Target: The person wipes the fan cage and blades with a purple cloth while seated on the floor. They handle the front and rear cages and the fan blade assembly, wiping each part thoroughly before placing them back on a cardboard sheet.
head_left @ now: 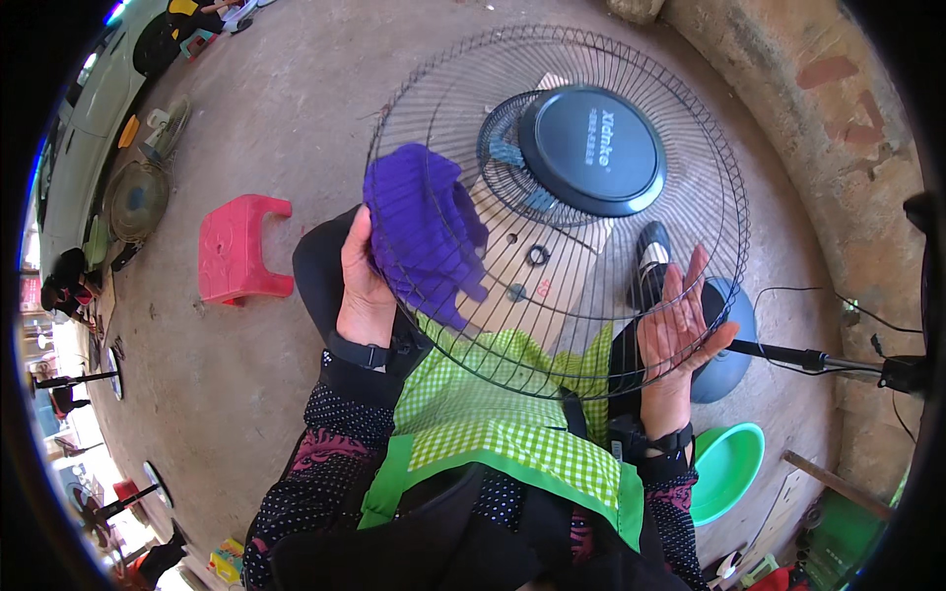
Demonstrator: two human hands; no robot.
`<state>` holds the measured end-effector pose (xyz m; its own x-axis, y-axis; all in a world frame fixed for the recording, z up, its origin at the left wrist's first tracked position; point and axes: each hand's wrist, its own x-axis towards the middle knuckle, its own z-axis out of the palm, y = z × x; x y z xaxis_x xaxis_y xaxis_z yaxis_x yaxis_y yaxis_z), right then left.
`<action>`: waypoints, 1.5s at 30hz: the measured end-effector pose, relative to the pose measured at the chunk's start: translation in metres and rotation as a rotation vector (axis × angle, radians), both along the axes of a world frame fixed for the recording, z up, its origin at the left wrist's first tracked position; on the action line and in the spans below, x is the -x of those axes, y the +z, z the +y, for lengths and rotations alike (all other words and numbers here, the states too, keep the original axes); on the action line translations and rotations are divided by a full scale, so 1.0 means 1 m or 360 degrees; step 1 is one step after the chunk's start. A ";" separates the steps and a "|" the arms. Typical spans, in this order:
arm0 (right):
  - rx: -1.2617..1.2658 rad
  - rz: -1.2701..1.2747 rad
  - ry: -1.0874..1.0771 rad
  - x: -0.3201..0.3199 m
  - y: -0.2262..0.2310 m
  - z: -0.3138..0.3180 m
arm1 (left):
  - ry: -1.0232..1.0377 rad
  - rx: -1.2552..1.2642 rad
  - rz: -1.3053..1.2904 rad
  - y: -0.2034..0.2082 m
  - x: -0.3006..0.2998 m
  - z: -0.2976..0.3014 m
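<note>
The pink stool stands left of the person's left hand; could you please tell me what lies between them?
In the head view, the person's bent left leg, in black, lies between the pink stool and the left hand.

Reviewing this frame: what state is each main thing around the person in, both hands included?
Wire fan guard: raised above the lap, tilted
Round dark cap: set at the guard's middle
Purple cloth: bunched, seen through the wires
Left hand: at the cloth's edge, fingers mostly hidden
Right hand: open, fingers spread, by the guard's rim
Green checked apron: worn
Pink stool: unoccupied
Green basin: open side up
</note>
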<state>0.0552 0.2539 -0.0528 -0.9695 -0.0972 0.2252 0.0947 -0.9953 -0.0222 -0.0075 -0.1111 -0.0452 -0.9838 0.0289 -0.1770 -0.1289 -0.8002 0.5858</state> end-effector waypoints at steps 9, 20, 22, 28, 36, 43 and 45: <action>-0.0471 0.0183 -0.0125 -0.031 0.011 0.037 | -0.0768 0.0343 0.0058 -0.019 0.009 0.003; -0.0480 0.0157 -0.0147 -0.098 -0.012 0.037 | 0.0117 0.1014 0.0045 0.061 0.024 -0.013; -0.0561 0.0109 -0.0058 -0.102 -0.014 0.033 | 0.0014 0.1004 0.0366 0.077 0.015 0.006; -0.0486 0.0125 0.0062 -0.102 -0.015 0.031 | -0.0314 0.2497 0.1864 0.083 -0.017 0.115; -0.0627 0.0142 0.0173 -0.110 -0.019 0.030 | 0.0236 0.2900 0.2005 0.054 0.018 0.142; -0.0602 0.0130 0.0203 -0.107 -0.018 0.020 | -0.0101 0.2696 0.1134 0.051 0.086 0.144; -0.0598 0.0129 0.0184 -0.108 -0.018 0.017 | -0.0126 0.2514 0.1258 0.049 0.080 0.144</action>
